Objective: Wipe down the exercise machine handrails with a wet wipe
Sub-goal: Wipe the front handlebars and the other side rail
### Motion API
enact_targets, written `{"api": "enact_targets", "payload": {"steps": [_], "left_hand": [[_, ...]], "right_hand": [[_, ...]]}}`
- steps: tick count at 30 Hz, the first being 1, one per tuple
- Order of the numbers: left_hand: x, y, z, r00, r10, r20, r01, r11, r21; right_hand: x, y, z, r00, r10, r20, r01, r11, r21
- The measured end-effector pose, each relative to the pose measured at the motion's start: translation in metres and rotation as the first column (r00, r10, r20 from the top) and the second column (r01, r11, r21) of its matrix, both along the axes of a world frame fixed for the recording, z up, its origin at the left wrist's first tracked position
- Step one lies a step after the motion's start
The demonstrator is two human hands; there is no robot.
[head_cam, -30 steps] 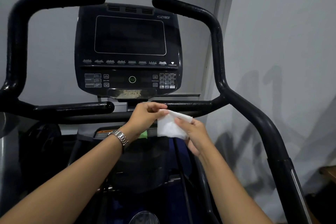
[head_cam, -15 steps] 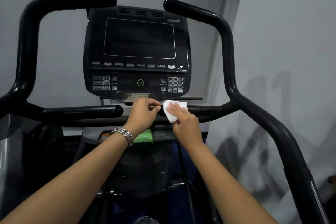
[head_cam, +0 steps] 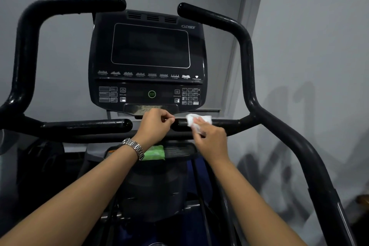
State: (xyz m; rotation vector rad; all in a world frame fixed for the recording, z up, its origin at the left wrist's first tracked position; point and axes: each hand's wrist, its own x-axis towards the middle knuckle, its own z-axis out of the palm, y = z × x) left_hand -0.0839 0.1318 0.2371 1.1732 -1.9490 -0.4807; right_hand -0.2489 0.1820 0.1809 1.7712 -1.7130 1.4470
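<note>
A white wet wipe (head_cam: 196, 119) lies over the inner end of the black right horizontal handrail (head_cam: 225, 124), just below the console. My right hand (head_cam: 211, 140) holds the wipe against that rail, fingers on top of it. My left hand (head_cam: 154, 126), with a metal watch on the wrist, hovers just left of the rail's end. Its fingers are curled with thumb and forefinger together, and it is apart from the wipe. The left horizontal handrail (head_cam: 85, 126) and the two upper curved handrails (head_cam: 69, 4) (head_cam: 219, 20) are untouched.
The dark console (head_cam: 149, 46) with its button panel stands right above my hands. A green wipe pack (head_cam: 154, 153) sits on the shelf below my left wrist. The long right side rail (head_cam: 299, 146) slopes down toward me. A grey wall is close on the right.
Both hands moved up from in front of the machine to the right inner handrail. My left hand let go of the wipe, and my right hand laid it on the rail.
</note>
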Motion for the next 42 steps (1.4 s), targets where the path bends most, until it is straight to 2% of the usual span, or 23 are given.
{"api": "enact_targets", "payload": {"steps": [3,8,13,17,19,22,25,28,30,33,35,42], "left_hand": [[-0.001,0.000,0.000,1.000,0.004,-0.002,-0.004,1.000,0.001],[-0.002,0.000,0.000,1.000,0.007,0.003,-0.007,1.000,-0.015],[-0.003,0.001,-0.003,1.000,-0.009,-0.016,0.009,1.000,-0.015],[-0.003,0.001,-0.005,0.998,-0.012,-0.060,0.011,1.000,-0.023],[-0.003,0.001,-0.006,0.998,-0.025,-0.061,0.023,0.999,-0.024],[-0.003,0.001,-0.007,0.998,-0.042,-0.051,0.040,0.999,-0.037],[-0.005,0.001,-0.009,0.999,-0.039,0.019,0.041,0.993,-0.114],[-0.007,0.004,-0.018,0.989,-0.049,0.139,0.092,0.943,-0.321],[-0.009,0.004,-0.021,0.974,-0.064,0.217,0.150,0.899,-0.410],[-0.011,0.003,-0.022,0.963,-0.054,0.265,0.172,0.877,-0.448],[-0.012,0.002,-0.021,0.965,-0.050,0.257,0.168,0.871,-0.461],[-0.016,0.003,-0.017,0.972,-0.030,0.235,0.143,0.864,-0.483]], "right_hand": [[0.001,-0.007,0.009,0.999,-0.033,0.034,0.031,0.998,0.051],[0.015,-0.006,-0.010,0.991,0.119,-0.058,-0.121,0.992,-0.041],[-0.011,-0.007,-0.008,0.999,-0.015,0.045,0.021,0.992,-0.126],[0.011,-0.003,-0.012,0.988,0.087,-0.125,-0.095,0.994,-0.054],[-0.002,-0.001,-0.017,0.981,0.057,-0.187,-0.067,0.997,-0.046],[-0.020,-0.004,-0.021,0.992,-0.052,-0.115,0.044,0.997,-0.070],[-0.004,-0.005,-0.021,0.996,-0.015,-0.092,0.007,0.995,-0.096],[0.007,-0.005,-0.024,0.982,0.053,-0.179,-0.078,0.987,-0.139],[-0.008,-0.005,-0.026,0.986,0.016,-0.166,-0.043,0.986,-0.164],[-0.036,-0.002,-0.026,0.994,-0.082,-0.067,0.071,0.985,-0.155],[-0.038,-0.002,-0.022,0.992,-0.110,-0.058,0.100,0.983,-0.157],[-0.022,-0.010,-0.019,0.977,-0.018,-0.214,-0.014,0.989,-0.149]]}}
